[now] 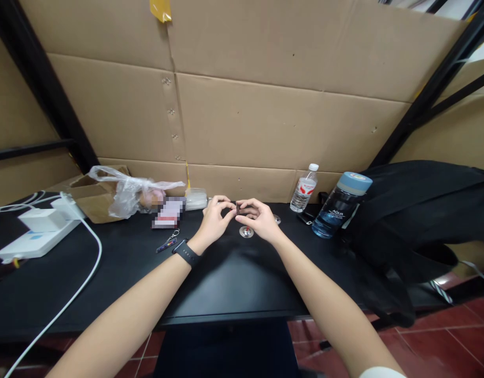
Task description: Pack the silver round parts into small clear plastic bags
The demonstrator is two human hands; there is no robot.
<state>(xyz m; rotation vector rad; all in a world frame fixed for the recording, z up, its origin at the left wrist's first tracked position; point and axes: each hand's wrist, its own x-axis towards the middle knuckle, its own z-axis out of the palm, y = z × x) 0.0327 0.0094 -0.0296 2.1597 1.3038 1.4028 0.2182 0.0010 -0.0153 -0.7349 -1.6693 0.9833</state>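
I take the round metal disc (246,231) with the red mark on its top as the landmark. The small dark piece (238,208) is a little to the left of this disc and farther from the person, and it seems raised above the black table (234,283). The left hand (217,220) and the right hand (259,218) are on either side of it; both are narrowed to a pinch, with thumb and finger meeting at the piece, so it appears to be held by both. A second disc (277,219) lies to the right of the landmark, partly hidden behind the right hand. The piece looks thin and small, therefore I judge it to be light; probably it is stiff, but its material I cannot tell. If its surface is smooth, it could slip or turn. I think the opposite edges, with fingertips only and gentle pressure, are the suitable place for holding it.
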